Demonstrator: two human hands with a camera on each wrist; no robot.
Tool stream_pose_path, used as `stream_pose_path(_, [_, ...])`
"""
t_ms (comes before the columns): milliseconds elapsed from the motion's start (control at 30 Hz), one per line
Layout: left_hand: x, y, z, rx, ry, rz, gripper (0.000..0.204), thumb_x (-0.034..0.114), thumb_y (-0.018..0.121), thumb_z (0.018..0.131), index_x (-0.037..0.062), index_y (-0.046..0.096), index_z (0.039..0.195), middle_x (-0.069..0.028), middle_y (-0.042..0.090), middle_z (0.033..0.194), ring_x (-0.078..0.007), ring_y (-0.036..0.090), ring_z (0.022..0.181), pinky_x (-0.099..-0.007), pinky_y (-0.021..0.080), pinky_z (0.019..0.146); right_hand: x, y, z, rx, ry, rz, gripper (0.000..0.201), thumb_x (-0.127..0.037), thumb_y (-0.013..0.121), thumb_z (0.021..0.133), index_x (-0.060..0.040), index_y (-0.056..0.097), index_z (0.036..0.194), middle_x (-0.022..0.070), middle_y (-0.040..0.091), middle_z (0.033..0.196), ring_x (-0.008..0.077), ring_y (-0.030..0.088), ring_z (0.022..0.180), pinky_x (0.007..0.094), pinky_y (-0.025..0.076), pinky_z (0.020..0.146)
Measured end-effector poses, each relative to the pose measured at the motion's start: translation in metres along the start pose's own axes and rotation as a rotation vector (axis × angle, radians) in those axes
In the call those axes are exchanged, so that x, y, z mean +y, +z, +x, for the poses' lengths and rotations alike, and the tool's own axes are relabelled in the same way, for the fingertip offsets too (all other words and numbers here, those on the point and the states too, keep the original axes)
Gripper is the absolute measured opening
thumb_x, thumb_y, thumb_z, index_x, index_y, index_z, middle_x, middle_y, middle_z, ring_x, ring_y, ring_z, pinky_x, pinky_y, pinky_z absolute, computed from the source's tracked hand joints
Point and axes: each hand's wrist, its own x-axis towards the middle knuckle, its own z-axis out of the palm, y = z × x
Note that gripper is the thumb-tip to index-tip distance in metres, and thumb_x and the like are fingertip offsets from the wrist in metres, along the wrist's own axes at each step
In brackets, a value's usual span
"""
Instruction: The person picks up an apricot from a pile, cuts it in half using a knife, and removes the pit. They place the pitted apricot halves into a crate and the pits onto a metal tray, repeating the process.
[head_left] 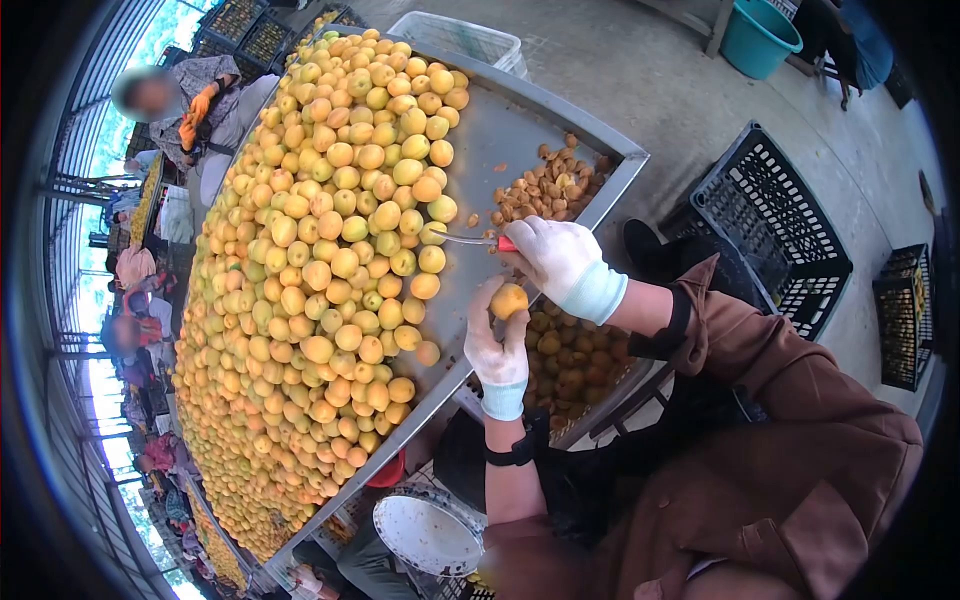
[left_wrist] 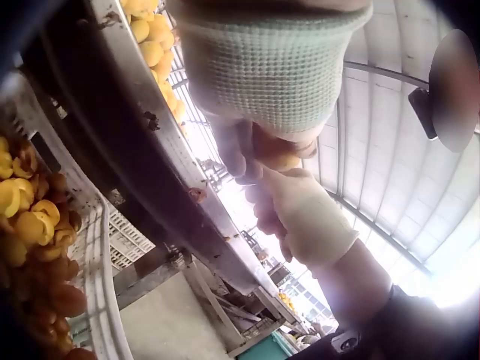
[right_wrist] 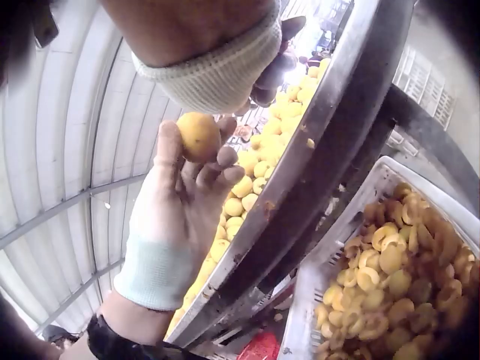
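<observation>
My gloved left hand (head_left: 497,345) pinches a whole yellow apricot (head_left: 509,300) between thumb and fingers, close to the table's metal rim. In the right wrist view the apricot (right_wrist: 199,137) sits high in the fingers. Just above it, my gloved right hand (head_left: 560,262) grips a red-handled knife (head_left: 506,244). Its thin curved blade points left toward the apricot pile (head_left: 340,230), away from the held fruit. Brown apricot pits (head_left: 550,185) lie on the metal table (head_left: 485,120) beyond the right hand. In the left wrist view, the left glove hides most of the apricot.
Below the table edge, a white crate (right_wrist: 296,315) holds opened apricot halves (right_wrist: 390,262). Black crates (head_left: 780,225) stand on the floor at right, and a teal tub (head_left: 762,40) stands farther back. Across the pile sits a person in orange gloves (head_left: 197,115).
</observation>
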Motion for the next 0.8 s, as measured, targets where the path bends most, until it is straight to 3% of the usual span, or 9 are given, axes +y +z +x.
stream_pose_path(133, [-0.001, 0.008, 0.002, 0.125, 0.079, -0.104, 0.044, 0.008, 0.068, 0.084, 0.0024, 0.055, 0.125, -0.0161, 0.061, 0.124, -0.0312, 0.059, 0.111, -0.0382, 0.046, 0.098, 0.0, -0.004, -0.001, 0.016, -0.058, 0.008, 0.017, -0.021, 0.063, 0.085, -0.0091, 0.058, 0.096, 0.0094, 0.06, 0.083, 0.0295, 0.065, 0.075, 0.0406, 0.052, 0.064])
stream_pose_path(267, [-0.001, 0.008, 0.004, 0.089, 0.125, -0.042, 0.044, 0.008, 0.068, 0.084, 0.0021, 0.055, 0.125, -0.0167, 0.06, 0.126, -0.0313, 0.059, 0.112, -0.0385, 0.046, 0.098, 0.0, 0.001, -0.003, 0.052, -0.102, 0.044, 0.02, -0.024, 0.066, 0.086, -0.0076, 0.058, 0.095, 0.0114, 0.059, 0.081, 0.0326, 0.062, 0.073, 0.0417, 0.05, 0.061])
stream_pose_path(367, [0.001, 0.003, 0.006, 0.115, 0.002, -0.023, 0.04, 0.012, 0.065, 0.088, 0.0008, 0.054, 0.125, -0.0162, 0.059, 0.127, -0.029, 0.058, 0.113, -0.0378, 0.046, 0.099, 0.002, 0.001, 0.0, 0.05, 0.028, 0.159, 0.02, -0.022, 0.065, 0.087, -0.0054, 0.058, 0.095, 0.014, 0.058, 0.077, 0.0336, 0.062, 0.072, 0.0415, 0.049, 0.061])
stream_pose_path(433, [0.0, -0.002, 0.008, 0.248, -0.068, -0.16, 0.035, 0.011, 0.053, 0.095, -0.004, 0.051, 0.127, -0.0145, 0.055, 0.128, -0.0233, 0.054, 0.115, -0.0359, 0.043, 0.101, 0.003, -0.004, 0.005, -0.029, 0.138, 0.444, 0.024, -0.027, 0.061, 0.092, -0.0033, 0.058, 0.092, 0.0159, 0.061, 0.075, 0.0355, 0.063, 0.071, 0.0429, 0.048, 0.061])
stream_pose_path(467, [-0.002, -0.003, 0.008, 0.288, -0.098, -0.232, 0.035, 0.018, 0.05, 0.099, -0.0038, 0.05, 0.126, -0.0144, 0.055, 0.127, -0.0227, 0.053, 0.116, -0.0356, 0.04, 0.102, 0.003, -0.004, 0.005, -0.031, 0.148, 0.529, 0.024, -0.026, 0.061, 0.092, -0.0021, 0.059, 0.092, 0.0178, 0.061, 0.073, 0.036, 0.063, 0.071, 0.0416, 0.047, 0.061])
stream_pose_path(567, [-0.01, -0.011, 0.012, 0.387, -0.187, -0.46, 0.04, 0.02, 0.056, 0.097, -0.0013, 0.047, 0.129, -0.0151, 0.057, 0.127, -0.0207, 0.054, 0.114, -0.0329, 0.042, 0.1, -0.007, -0.012, 0.001, -0.148, 0.144, 0.691, 0.022, -0.025, 0.06, 0.093, -0.0024, 0.06, 0.095, 0.0181, 0.06, 0.073, 0.036, 0.063, 0.071, 0.0401, 0.047, 0.061])
stream_pose_path(700, [-0.017, -0.017, 0.013, 0.435, -0.146, -0.63, 0.041, 0.016, 0.055, 0.098, -0.0024, 0.044, 0.133, -0.0159, 0.053, 0.131, -0.022, 0.053, 0.118, -0.0341, 0.043, 0.1, -0.014, -0.012, -0.007, -0.267, 0.009, 0.67, 0.022, -0.025, 0.059, 0.094, -0.003, 0.061, 0.096, 0.0174, 0.059, 0.07, 0.0371, 0.062, 0.069, 0.0393, 0.047, 0.059])
stream_pose_path(733, [-0.017, -0.02, 0.012, 0.421, -0.153, -0.617, 0.039, 0.02, 0.054, 0.1, 0.0, 0.046, 0.132, -0.0123, 0.053, 0.13, -0.0199, 0.051, 0.119, -0.0382, 0.038, 0.104, -0.016, -0.012, -0.008, -0.271, -0.023, 0.619, 0.022, -0.026, 0.06, 0.094, -0.0039, 0.059, 0.096, 0.0167, 0.059, 0.069, 0.0375, 0.061, 0.067, 0.0402, 0.047, 0.057])
stream_pose_path(800, [-0.017, -0.024, 0.014, 0.446, -0.134, -0.62, 0.038, 0.018, 0.055, 0.099, -0.0004, 0.046, 0.132, -0.0118, 0.053, 0.129, -0.0197, 0.051, 0.118, -0.0376, 0.04, 0.103, -0.016, -0.007, -0.012, -0.259, -0.078, 0.554, 0.023, -0.027, 0.06, 0.093, -0.0045, 0.058, 0.095, 0.0166, 0.059, 0.068, 0.0372, 0.061, 0.067, 0.0409, 0.047, 0.057])
